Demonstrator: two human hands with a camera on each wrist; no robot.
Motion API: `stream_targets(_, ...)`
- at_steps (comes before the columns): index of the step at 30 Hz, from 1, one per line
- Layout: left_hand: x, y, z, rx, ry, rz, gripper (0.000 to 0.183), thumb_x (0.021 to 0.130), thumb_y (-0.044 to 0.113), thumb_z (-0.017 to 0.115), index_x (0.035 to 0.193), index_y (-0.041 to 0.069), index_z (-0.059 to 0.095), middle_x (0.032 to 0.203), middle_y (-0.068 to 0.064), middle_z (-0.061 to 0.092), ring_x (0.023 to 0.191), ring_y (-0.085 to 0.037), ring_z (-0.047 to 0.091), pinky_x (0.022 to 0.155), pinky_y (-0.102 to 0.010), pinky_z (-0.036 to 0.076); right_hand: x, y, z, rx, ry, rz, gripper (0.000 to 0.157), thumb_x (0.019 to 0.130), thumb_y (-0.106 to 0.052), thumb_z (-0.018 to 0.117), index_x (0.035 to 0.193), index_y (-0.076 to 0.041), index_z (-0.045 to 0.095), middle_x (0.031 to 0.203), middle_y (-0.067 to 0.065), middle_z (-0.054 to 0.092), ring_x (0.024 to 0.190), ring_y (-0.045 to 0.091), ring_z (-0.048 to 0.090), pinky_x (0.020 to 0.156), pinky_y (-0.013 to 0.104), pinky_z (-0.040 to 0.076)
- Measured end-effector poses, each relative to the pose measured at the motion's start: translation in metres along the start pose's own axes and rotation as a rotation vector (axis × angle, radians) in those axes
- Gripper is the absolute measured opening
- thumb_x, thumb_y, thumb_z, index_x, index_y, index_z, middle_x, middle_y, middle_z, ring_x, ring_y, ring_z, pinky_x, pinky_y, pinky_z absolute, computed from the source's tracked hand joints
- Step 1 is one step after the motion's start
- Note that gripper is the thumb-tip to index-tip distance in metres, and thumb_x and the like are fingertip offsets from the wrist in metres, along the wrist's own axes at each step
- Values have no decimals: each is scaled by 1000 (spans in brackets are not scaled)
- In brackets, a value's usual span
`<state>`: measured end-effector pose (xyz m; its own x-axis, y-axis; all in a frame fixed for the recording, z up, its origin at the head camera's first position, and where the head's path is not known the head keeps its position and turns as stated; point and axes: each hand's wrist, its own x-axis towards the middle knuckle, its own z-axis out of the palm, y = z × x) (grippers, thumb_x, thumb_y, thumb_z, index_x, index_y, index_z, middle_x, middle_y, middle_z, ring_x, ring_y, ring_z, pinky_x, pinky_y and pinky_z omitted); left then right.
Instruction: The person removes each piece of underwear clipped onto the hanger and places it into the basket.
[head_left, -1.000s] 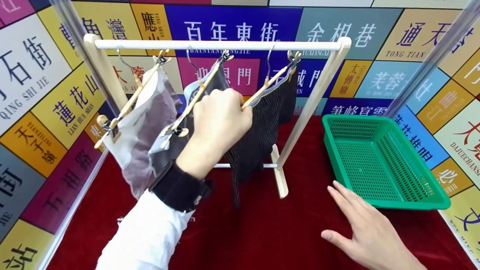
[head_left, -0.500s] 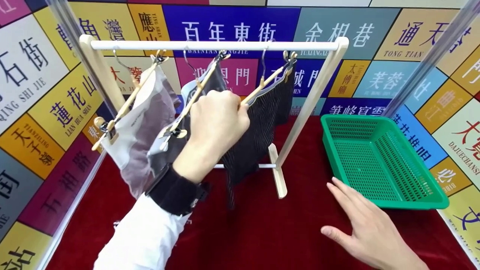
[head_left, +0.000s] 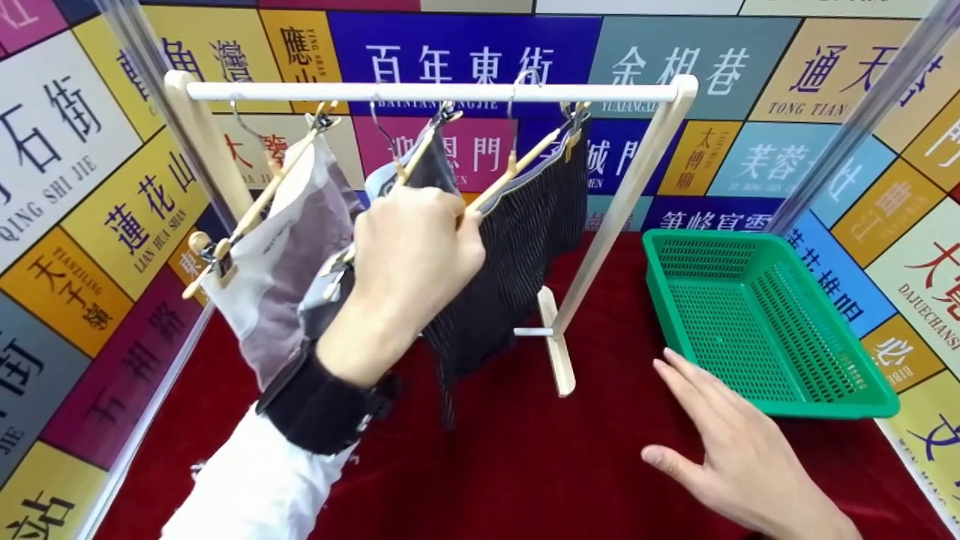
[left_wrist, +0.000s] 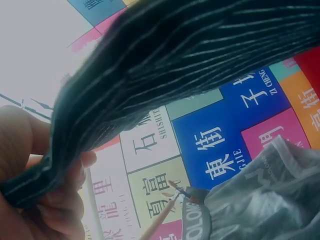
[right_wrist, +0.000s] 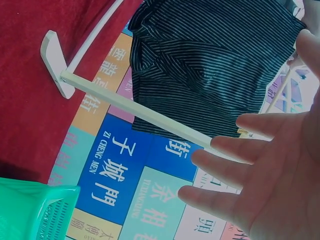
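My left hand (head_left: 416, 262) grips the near end of a wooden clothes hanger (head_left: 525, 165) together with the waistband of the dark striped shorts (head_left: 517, 255) clipped to it. In the left wrist view, curled fingers (left_wrist: 60, 210) hold the bunched striped cloth. The hook of this hanger (head_left: 527, 75) stands slightly above the white rail (head_left: 435, 91). Behind the hand, grey shorts (head_left: 435, 169) hang on a second hanger, partly hidden. My right hand (head_left: 742, 457) is held over the red cloth beside the basket, fingers straight and holding nothing.
A wooden clothes rack (head_left: 622, 202) stands on the red cloth (head_left: 570, 465). Pale grey shorts (head_left: 292, 232) hang on its left hanger. At the right is a green plastic basket (head_left: 675, 330). Patterned sign panels (head_left: 690, 52) and clear posts (head_left: 862, 112) surround the space.
My left hand has moved left and slightly toward me with the hanger and striped shorts. The hanger's hook has shifted left along the rail and risen a little. My right hand has barely moved.
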<state>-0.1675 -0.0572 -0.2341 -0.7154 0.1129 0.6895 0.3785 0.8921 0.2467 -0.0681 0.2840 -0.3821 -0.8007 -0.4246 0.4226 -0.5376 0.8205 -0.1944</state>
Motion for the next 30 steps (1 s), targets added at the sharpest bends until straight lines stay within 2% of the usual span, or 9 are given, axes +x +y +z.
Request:
stream_targets(5, -9, -6, -7, 2, 33, 39, 33, 92, 20, 69, 59, 15, 70, 63, -7, 68, 65, -42, 67, 52, -56, 51, 3, 2, 1, 22, 22, -20, 90, 83, -43, 86, 156, -6, 48, 161, 8, 47, 141, 32, 49, 117, 9, 14)
stream_targets(12, -22, -14, -16, 5, 83, 95, 37, 92, 21, 68, 55, 18, 65, 56, -4, 62, 57, -39, 62, 46, -54, 46, 5, 2, 2, 39, 3, 10, 89, 84, -41, 86, 156, -7, 47, 162, 7, 46, 142, 32, 47, 116, 7, 13)
stream_targets(21, -45, -20, -23, -23, 158, 198, 32, 91, 21, 71, 60, 19, 65, 56, 2, 55, 49, -30, 57, 39, -47, 41, 8, 2, 0, 50, 7, 37, 87, 86, -39, 85, 157, -9, 47, 163, 5, 44, 144, 29, 45, 114, 6, 14)
stream_targets(27, -59, -22, -27, -37, 166, 247, 35, 93, 22, 69, 59, 20, 61, 55, 5, 49, 46, -21, 53, 41, -42, 39, 11, 2, -4, 49, -5, 70, 86, 87, -38, 84, 158, -11, 45, 163, 4, 44, 144, 30, 45, 112, 6, 15)
stream_targets(30, -63, -24, -28, -41, 163, 266, 32, 94, 23, 69, 62, 20, 64, 57, 5, 51, 48, -19, 53, 41, -41, 40, 13, 2, -8, 49, -13, 96, 85, 88, -37, 83, 160, -14, 44, 163, 2, 44, 145, 29, 44, 115, 14, 24)
